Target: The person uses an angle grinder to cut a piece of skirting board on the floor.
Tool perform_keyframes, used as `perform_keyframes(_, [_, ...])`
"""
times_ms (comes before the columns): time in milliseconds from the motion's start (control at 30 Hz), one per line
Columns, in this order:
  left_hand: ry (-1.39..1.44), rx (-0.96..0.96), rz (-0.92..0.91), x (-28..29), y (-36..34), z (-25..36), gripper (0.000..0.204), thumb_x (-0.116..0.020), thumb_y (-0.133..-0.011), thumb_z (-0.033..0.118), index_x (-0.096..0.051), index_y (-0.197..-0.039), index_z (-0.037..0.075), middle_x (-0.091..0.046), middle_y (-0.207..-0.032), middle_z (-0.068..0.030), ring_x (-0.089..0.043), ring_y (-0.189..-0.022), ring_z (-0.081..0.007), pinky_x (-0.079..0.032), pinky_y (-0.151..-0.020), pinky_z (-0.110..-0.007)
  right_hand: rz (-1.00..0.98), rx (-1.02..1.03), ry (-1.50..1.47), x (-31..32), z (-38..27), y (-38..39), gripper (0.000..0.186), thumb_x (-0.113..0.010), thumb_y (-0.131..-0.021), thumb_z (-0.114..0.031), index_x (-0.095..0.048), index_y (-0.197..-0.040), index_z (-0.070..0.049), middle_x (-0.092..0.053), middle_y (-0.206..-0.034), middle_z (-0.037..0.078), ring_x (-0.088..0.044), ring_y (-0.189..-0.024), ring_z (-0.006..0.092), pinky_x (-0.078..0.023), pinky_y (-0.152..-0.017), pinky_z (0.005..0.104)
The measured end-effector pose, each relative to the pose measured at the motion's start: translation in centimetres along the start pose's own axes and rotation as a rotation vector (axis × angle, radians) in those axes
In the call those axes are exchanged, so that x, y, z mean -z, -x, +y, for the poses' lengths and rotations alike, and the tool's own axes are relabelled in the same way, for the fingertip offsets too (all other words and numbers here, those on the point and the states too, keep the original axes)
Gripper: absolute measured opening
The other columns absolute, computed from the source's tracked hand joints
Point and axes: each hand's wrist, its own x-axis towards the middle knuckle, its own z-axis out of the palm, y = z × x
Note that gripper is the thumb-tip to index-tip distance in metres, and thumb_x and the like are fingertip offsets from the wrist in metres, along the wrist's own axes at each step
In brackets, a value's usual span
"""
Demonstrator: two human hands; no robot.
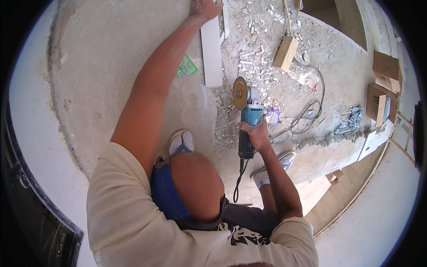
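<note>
Head view: one angle grinder (251, 115), teal and black, with cutting disc (240, 93), raised over a concrete floor (115, 53). Right hand (256, 134): wrapped round the grinder's body, thumb on the left side; disc beyond the fingers on the far side, black power cord (236, 187) looping on the near side. Left hand (206, 9): stretched far, beside the far part of one long pale grey strip (211, 55); fingers partly cut off by the frame, grasp cannot be told. Strip's near end: left of the disc, apart from it. Step in hand, by judgement: positioning at the strip, grinder held aside. Next move seemingly calls for a steady strip and the disc kept clear of the left arm. Adjacent, right: white rubble fragments (254, 62).
</note>
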Motion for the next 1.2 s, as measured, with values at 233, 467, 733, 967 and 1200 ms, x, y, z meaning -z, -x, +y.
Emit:
perform_keyframes(233, [-0.459,0.215,0.169,4.2,1.6,-2.3,0.087,-0.074,-0.089,0.044,-0.043,-0.156,-0.001,-0.029,-0.167,-0.0311,-0.024,-0.157,-0.0477,-0.016,-0.130,-0.059,0.000,-0.035,-0.191,2.1,-1.2,-0.6,0.039,-0.085,-0.078,-0.018,-0.066,-0.106,0.001,-0.071,-0.086,0.007,-0.067,-0.071,0.0139,-0.057,-0.066,0.0312])
perform_keyframes(467, [-0.277,0.440,0.289,6.7,5.3,-5.7,0.071,-0.069,-0.092,0.036,-0.049,-0.151,0.002,-0.029,-0.167,-0.0305,-0.022,-0.154,-0.0549,-0.017,-0.127,-0.065,-0.001,0.046,-0.239,2.3,-2.9,-0.7,0.030,-0.083,-0.080,-0.020,-0.069,-0.098,0.000,-0.072,-0.082,0.006,-0.068,-0.069,0.0138,-0.057,-0.066,0.0307])
perform_keyframes(733, [-0.400,-0.195,-0.396,14.3,8.2,-6.6,0.072,-0.071,-0.089,0.026,-0.047,-0.155,0.007,-0.043,-0.163,-0.0148,-0.030,-0.156,-0.0347,-0.013,-0.130,-0.062,-0.004,0.096,-0.213,3.1,-3.2,-0.6,0.028,-0.083,-0.080,-0.020,-0.070,-0.095,0.000,-0.073,-0.081,0.007,-0.069,-0.070,0.0135,-0.057,-0.067,0.0305])
perform_keyframes(967, [-0.476,-0.444,-0.758,18.6,3.4,-5.8,0.073,-0.079,-0.079,0.024,-0.055,-0.144,0.004,-0.054,-0.149,-0.0182,-0.044,-0.147,-0.0350,-0.028,-0.128,-0.049,0.016,0.082,-0.334,3.9,-4.5,-0.5,0.033,-0.083,-0.080,-0.020,-0.069,-0.099,0.002,-0.073,-0.083,0.009,-0.071,-0.071,0.0167,-0.059,-0.067,0.0314])
perform_keyframes(1200, [-0.388,-0.518,-0.775,19.3,4.9,-3.1,0.069,-0.079,-0.074,0.035,-0.059,-0.127,-0.003,-0.061,-0.130,-0.0229,-0.055,-0.131,-0.0383,-0.046,-0.110,-0.049,0.068,0.162,-0.396,5.3,-5.8,0.3,0.033,-0.082,-0.082,-0.019,-0.067,-0.102,0.003,-0.072,-0.087,0.009,-0.072,-0.073,0.0174,-0.059,-0.069,0.0319])
